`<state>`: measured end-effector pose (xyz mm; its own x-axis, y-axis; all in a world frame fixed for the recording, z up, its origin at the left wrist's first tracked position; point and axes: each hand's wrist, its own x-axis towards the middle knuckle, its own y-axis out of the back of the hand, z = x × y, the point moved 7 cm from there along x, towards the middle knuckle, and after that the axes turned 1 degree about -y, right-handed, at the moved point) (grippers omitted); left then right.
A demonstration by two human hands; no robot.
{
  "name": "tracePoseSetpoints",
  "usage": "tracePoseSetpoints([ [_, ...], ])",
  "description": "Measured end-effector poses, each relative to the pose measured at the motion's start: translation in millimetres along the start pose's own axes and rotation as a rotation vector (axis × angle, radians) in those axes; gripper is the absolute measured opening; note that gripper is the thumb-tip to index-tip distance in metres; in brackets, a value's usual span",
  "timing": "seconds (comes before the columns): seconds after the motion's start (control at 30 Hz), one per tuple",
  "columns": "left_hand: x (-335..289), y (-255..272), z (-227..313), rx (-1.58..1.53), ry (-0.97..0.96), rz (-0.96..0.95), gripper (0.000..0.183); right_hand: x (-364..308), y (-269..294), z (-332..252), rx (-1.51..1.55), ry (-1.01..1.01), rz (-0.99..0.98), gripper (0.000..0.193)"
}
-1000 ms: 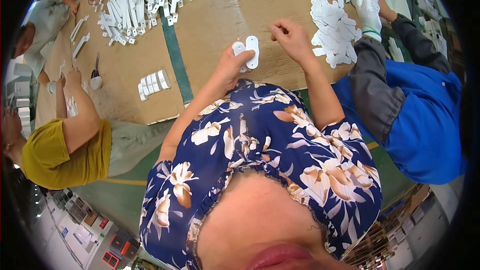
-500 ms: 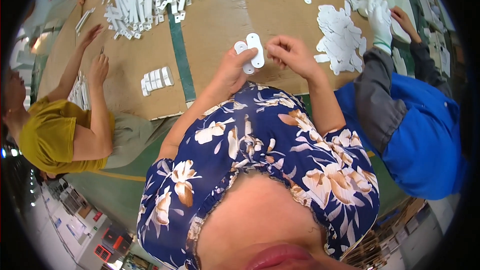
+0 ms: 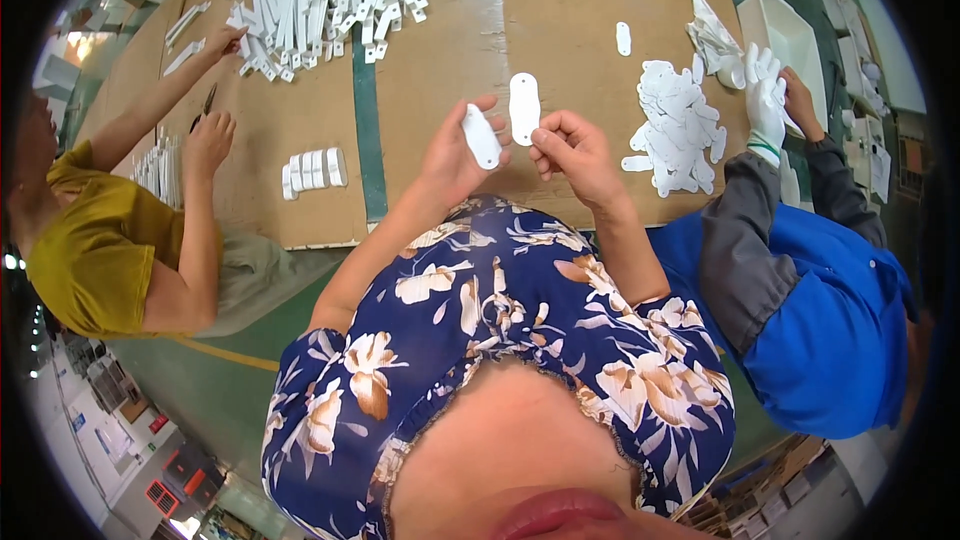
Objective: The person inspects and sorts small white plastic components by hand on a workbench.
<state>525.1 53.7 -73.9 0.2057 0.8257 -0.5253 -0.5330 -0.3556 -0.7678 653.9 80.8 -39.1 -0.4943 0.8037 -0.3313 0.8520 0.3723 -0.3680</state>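
My left hand [image 3: 450, 152] is turned palm up and holds a white oblong plate [image 3: 481, 138], which lies across its fingers. A small hole shows near the plate's lower end. Just to the right, my right hand [image 3: 580, 152] pinches a second white oblong plate [image 3: 524, 105] between thumb and fingers by its lower end. That plate stands upright, apart from the first, with a small hole near its top; its bottom end is partly covered by my thumb. Both hands are above the brown table surface, near its front edge.
A heap of similar white plates [image 3: 675, 120] lies to the right, with a single plate [image 3: 623, 38] beyond it. White strips [image 3: 320, 5] are piled far left, and a short row of white pieces [image 3: 314, 173] sits nearer. Co-workers flank me; a white bin [image 3: 785, 30] stands far right.
The two plates were overlapped in my left hand; now they are apart, one in each hand. My right hand was without a plate before. The left co-worker's hand has moved to the strip pile.
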Motion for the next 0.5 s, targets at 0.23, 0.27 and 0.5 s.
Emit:
tracePoseSetpoints([
  [0.23, 1, 16, -5, -0.022, 0.036, -0.002, 0.031, 5, 5, -8, 0.034, 0.049, 0.018, 0.010],
  [0.27, 1, 18, -7, -0.030, 0.050, 0.015, 0.029, 5, 5, -9, 0.029, 0.057, 0.020, 0.010],
  [0.5, -1, 13, -6, -0.001, 0.040, 0.025, 0.028, 5, 10, -14, 0.054, 0.084, 0.047, 0.009],
])
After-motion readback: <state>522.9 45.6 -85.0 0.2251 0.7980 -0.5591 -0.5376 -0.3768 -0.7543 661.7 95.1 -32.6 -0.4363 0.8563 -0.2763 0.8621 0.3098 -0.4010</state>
